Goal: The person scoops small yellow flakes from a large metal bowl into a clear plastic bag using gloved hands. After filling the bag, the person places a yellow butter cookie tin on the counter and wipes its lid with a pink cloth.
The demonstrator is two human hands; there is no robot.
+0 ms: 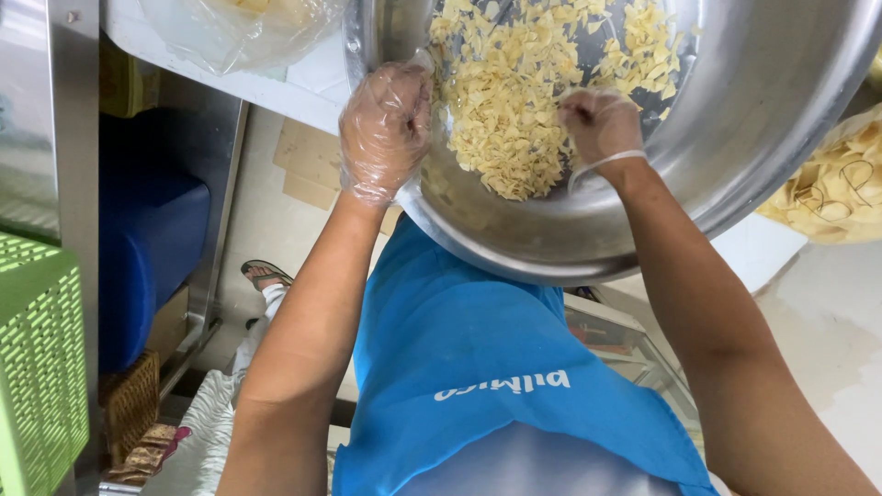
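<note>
Here the left hand, gloved, has its fingers clamped on the rim of the steel bowl. Right hand fingers are pinched together in the chips just beneath: light, brittle, likely to crumble. The bowl looks slick; grip its rim.

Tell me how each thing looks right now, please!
Metal bowl: tilted, holding chips.
Pale chips: loose, heaped inside the bowl.
Left hand: gloved, gripping the bowl's rim.
Right hand: gloved, closed, in the chips.
Plastic bag: full of chips, beside the bowl.
Green basket: upright.
</note>
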